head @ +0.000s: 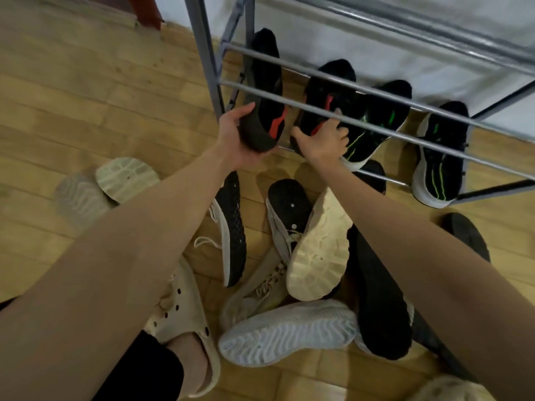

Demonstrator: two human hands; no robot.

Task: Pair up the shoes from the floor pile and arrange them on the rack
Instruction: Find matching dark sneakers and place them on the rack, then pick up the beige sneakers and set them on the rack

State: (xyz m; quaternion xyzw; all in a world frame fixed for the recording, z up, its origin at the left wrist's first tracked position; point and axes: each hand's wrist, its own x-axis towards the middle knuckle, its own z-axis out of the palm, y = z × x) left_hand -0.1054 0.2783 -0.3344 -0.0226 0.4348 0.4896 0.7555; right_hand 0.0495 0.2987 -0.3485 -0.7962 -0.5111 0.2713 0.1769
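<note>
Your left hand (236, 137) gripped the heel of a black shoe with red trim (267, 111), tilted at the left end of the grey metal rack (376, 130). Your right hand (324, 141) clasped its mate (327, 102) just beside it. The pile of shoes (304, 256) lay below on a wood floor (86, 96), against a white wall (405, 53).

Head view, steeply down, close.
</note>
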